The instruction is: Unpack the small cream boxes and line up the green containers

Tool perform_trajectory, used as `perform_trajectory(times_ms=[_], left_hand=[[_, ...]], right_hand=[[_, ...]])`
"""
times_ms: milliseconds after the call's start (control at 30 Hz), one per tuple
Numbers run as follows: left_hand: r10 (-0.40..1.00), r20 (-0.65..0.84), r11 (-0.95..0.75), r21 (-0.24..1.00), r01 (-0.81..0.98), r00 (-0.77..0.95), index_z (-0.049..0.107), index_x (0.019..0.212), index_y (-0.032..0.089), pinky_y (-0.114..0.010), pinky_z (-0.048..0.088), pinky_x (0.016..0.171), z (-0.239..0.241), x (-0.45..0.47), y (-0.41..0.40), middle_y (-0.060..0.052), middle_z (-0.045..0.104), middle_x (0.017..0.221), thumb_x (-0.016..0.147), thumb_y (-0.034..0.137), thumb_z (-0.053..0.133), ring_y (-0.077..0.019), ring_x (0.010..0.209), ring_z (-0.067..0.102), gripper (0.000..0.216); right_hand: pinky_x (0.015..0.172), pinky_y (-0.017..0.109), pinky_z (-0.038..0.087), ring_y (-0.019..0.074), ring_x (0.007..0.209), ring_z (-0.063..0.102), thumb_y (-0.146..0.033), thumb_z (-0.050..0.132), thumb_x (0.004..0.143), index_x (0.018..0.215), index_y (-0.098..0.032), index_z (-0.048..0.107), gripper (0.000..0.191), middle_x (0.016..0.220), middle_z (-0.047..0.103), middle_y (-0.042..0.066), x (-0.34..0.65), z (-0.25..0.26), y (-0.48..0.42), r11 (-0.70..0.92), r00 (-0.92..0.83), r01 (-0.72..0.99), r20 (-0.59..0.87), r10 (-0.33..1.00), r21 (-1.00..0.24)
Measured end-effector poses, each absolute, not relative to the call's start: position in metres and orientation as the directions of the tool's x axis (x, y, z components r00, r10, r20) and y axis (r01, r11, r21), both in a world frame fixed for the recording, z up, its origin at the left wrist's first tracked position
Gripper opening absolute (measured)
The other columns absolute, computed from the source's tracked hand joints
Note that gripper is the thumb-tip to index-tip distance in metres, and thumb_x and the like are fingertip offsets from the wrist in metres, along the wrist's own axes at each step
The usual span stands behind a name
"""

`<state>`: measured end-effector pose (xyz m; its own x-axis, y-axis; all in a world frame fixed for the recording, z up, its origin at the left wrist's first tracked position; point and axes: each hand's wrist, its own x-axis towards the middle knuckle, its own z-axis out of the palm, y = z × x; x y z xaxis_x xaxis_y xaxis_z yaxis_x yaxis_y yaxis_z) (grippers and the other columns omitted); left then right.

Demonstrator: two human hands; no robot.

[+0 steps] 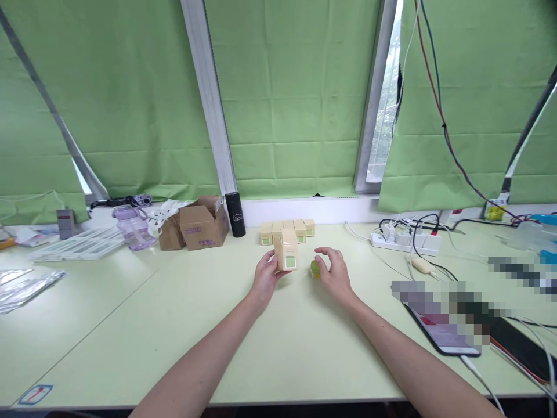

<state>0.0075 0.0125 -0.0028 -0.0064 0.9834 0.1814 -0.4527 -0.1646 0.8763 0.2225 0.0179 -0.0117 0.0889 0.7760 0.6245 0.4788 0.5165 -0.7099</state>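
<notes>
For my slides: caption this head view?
Left hand holds a cream box; right hand touches a yellow-green jar.

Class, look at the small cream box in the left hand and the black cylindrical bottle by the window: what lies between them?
In the head view, only bare pale green tabletop separates the small cream box from the black cylindrical bottle.

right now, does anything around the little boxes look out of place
Nothing damaged or spilled. One small box is out of the row of boxes, held upright by the left hand; a small yellow-green item sits loose by the right hand.

matt cardboard carton [287,254], smooth matt tabletop [278,348], creased green cloth curtains [291,98]
</notes>
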Motion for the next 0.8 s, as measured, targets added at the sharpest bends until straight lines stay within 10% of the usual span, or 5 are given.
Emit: perform_trajectory(times_ms=[467, 800], left_hand=[[0.957, 0.214, -0.097, 0.871, -0.482, 0.194, 0.073, 0.116, 0.012, -0.041, 0.06, 0.091, 0.008, 0.015, 0.0, -0.017, 0.078, 0.114, 0.086, 0.047, 0.079, -0.028, 0.1, 0.075, 0.047], [0.966, 0.224, -0.169, 0.925, -0.341, 0.13, 0.064, 0.129, 0.017, -0.046, 0.064, 0.082, 0.006, 0.016, 0.001, -0.015, 0.076, 0.117, 0.084, 0.053, 0.078, -0.0296, 0.097, 0.075, 0.059]], right_hand=[[0.048, 0.029, 0.049, 0.0157, 0.065, 0.062, -0.059, 0.07, 0.085, 0.124, -0.02, 0.066, 0.055, 0.115, 0.07, 0.012, 0.184, 0.007, -0.014, 0.342, -0.127, -0.065, 0.348, 0.929, -0.937], [0.048, 0.027, 0.046, 0.007, 0.052, 0.049, -0.055, 0.083, 0.074, 0.119, -0.02, 0.07, 0.058, 0.114, 0.07, 0.008, 0.192, 0.008, -0.01, 0.219, -0.214, -0.283, 0.284, 0.935, -0.934]])
